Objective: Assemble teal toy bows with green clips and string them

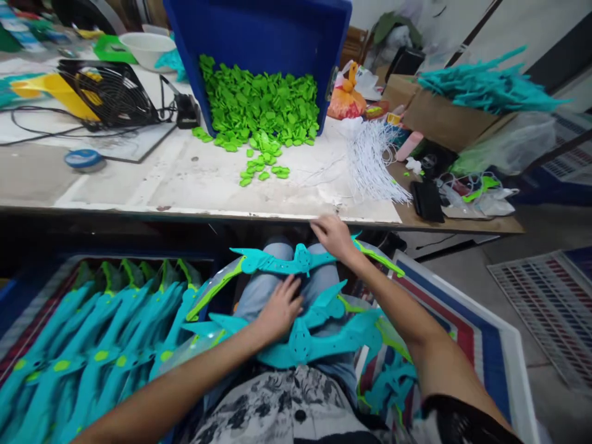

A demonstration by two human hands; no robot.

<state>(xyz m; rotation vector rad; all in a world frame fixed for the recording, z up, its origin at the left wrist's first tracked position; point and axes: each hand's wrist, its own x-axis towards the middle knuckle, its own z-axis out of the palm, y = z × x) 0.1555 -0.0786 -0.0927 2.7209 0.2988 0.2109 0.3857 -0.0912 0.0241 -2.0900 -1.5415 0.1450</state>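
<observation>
My right hand [333, 236] is closed on the right part of a teal and lime toy bow piece [282, 263] that lies across my knees, just below the table edge. Resting on my lap, my left hand [279, 309] has its fingers curled over another teal bow piece [319, 336]; more of these pieces are stacked under it. A heap of small green plastic parts [260, 106] spills from a tipped blue bin [259, 37] onto the table [194, 179].
A pile of finished teal bows [87, 351] fills a tray at my lower left. A bundle of white strings [372, 161], a black fan [108, 92], a tape roll [82, 158], a white bowl [147, 48] and a cardboard box of teal parts [462, 102] are on the table.
</observation>
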